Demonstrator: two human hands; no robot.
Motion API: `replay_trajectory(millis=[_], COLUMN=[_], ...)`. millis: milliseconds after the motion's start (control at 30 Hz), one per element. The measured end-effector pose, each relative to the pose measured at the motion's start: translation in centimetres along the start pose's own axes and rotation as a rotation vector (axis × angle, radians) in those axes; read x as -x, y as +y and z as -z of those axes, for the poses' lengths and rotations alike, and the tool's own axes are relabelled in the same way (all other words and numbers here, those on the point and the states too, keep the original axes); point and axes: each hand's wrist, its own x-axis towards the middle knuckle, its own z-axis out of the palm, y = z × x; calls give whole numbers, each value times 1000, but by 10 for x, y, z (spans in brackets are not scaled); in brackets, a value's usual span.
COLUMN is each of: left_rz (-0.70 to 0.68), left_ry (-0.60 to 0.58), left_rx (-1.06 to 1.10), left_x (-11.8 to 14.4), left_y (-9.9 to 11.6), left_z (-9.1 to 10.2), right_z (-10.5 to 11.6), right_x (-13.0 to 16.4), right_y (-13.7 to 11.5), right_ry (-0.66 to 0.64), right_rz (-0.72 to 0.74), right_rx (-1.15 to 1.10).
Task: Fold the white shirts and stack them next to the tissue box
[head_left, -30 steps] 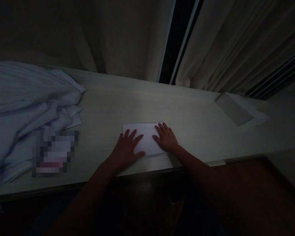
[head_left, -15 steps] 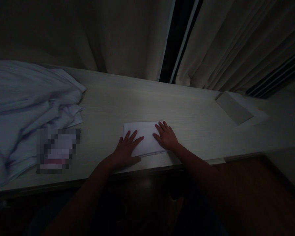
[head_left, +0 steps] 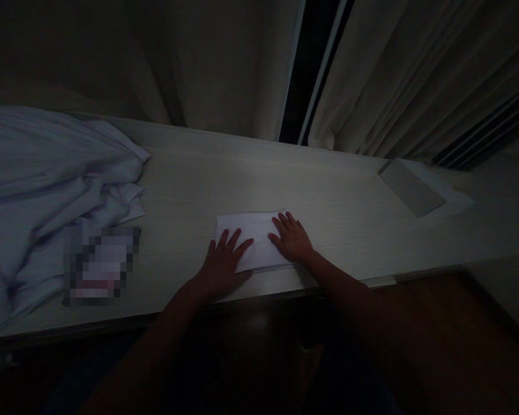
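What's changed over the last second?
Little. The left hand: its thumb has slid slightly toward the person, from on top of the white sheet to about its near edge; its other fingers stay spread on or by the sheet's left part. Nothing was taken hold of or let go. Unchanged: the right hand flat on the sheet's right end, the crumpled cloth at left.

One head view, forward and down onto the nearby ledge (head_left: 337, 202).
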Motion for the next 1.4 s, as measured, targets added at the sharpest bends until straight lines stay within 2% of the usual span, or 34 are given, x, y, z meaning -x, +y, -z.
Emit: replay_trajectory(millis=[333, 767, 967, 1100, 1200, 1300, 1400], left_rz=[-55, -80, 35, 142, 132, 115, 154], left_ry=[-109, -103, -29, 191, 314, 332, 287], left_rx=[11, 37, 71, 22, -41, -59, -71], left_x=[-3, -2, -5, -10, -18, -28, -35], left_y=[-11, -14, -7, 0, 7, 12, 10], left_z=[5, 6, 8, 20, 27, 25, 14], right_z=[0, 2, 2, 0, 0, 1, 4], right_x=[-1, 0, 0, 0, 0, 0, 1], right_y=[0, 1, 0, 1, 0, -1, -4], right_ry=[1, -14, -6, -5, -4, -6, 29], right_rz=[-3, 0, -2, 2, 6, 10, 10], right_rx=[-3, 8, 12, 10, 10, 16, 43])
